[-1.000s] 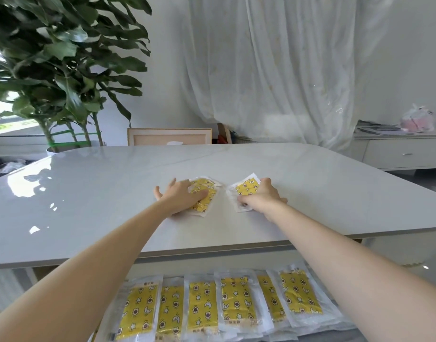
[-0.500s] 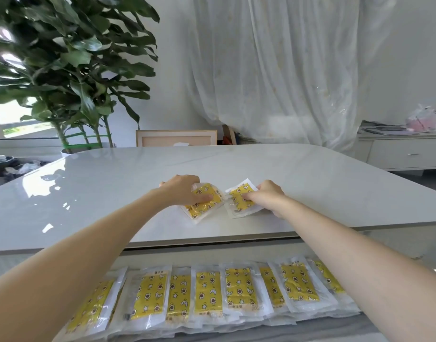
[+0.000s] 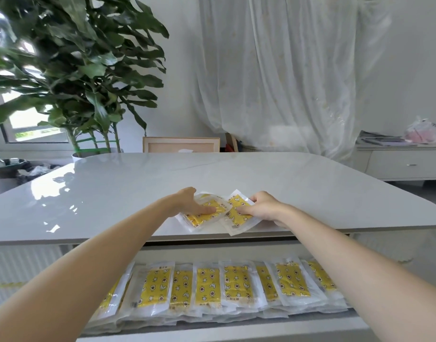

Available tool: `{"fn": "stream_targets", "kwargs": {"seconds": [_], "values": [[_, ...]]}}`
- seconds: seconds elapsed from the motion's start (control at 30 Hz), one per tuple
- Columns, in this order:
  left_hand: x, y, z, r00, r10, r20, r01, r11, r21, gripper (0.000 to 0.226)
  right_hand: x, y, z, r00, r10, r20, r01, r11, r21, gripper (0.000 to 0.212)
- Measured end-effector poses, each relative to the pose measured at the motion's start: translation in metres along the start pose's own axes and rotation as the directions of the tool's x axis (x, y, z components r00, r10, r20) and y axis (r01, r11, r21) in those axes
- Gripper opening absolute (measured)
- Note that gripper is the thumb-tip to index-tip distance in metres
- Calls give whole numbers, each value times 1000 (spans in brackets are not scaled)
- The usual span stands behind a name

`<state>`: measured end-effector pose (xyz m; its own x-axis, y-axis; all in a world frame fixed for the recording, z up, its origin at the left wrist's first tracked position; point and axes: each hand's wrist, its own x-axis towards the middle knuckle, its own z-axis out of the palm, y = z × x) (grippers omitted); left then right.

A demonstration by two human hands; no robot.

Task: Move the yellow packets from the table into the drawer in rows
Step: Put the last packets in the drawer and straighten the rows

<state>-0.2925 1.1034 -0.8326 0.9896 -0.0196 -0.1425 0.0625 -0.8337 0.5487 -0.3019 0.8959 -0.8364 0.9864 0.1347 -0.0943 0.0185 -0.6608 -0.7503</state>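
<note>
1. Left hand (image 3: pixel 189 204): fingers closed over a yellow patterned packet in clear plastic wrap (image 3: pixel 203 215), thumb on top; the packet lies near the front edge of the glossy pale grey table (image 3: pixel 310 191).
2. Right hand (image 3: pixel 264 208): gripping a second yellow clear-wrapped packet (image 3: pixel 238 215), just beside the first, their inner edges touching or overlapping; its near corner reaches the table's front edge.
3. Open drawer (image 3: pixel 212 332) below the table edge: a row of overlapping yellow packets (image 3: pixel 209 285), long sides adjacent, running left to right.
4. Background: large-leaved green potted plant (image 3: pixel 76 65); white sheer curtain (image 3: pixel 286 70).
</note>
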Motion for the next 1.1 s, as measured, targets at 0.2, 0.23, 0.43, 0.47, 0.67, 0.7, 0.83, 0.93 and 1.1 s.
{"fn": "stream_targets", "kwargs": {"seconds": [0.2, 0.23, 0.43, 0.47, 0.67, 0.7, 0.83, 0.93, 1.1], "values": [[-9, -5, 6, 996, -47, -72, 40, 995, -92, 83, -15, -5, -4, 998, -18, 63, 18, 1000, 9, 17], [-10, -8, 4, 996, -66, -58, 60, 993, -99, 81, -18, -5, -4, 998, -20, 67, 19, 1000, 20, 19], [-32, -9, -9, 957, 44, 287, -15, 995, -102, 47, -42, 5, -16, 969, -5, 249, -22, 994, 104, 25], [-37, -8, -12, 937, 61, 345, -20, 993, -120, 43, -48, 9, -20, 933, 25, 360, -60, 994, 87, 25], [-72, 3, -1, 886, 159, 436, -265, 945, 192, 31, -73, 42, -24, 783, 278, 557, -114, 944, -311, 43], [-74, 5, 7, 883, 172, 436, -298, 925, 237, 40, -71, 51, -23, 777, 300, 554, -136, 938, -318, 40], [-74, 13, 47, 873, 199, 444, -346, 896, 277, 45, -67, 81, -23, 834, 367, 412, -256, 919, -301, 27], [-68, 13, 70, 897, 245, 369, -350, 903, 249, 44, -67, 97, -32, 886, 396, 242, -334, 906, -259, 16], [-58, 12, 103, 938, 227, 263, -244, 969, 34, 34, -72, 124, -38, 893, 450, -33, -450, 893, 9, 21]]}}
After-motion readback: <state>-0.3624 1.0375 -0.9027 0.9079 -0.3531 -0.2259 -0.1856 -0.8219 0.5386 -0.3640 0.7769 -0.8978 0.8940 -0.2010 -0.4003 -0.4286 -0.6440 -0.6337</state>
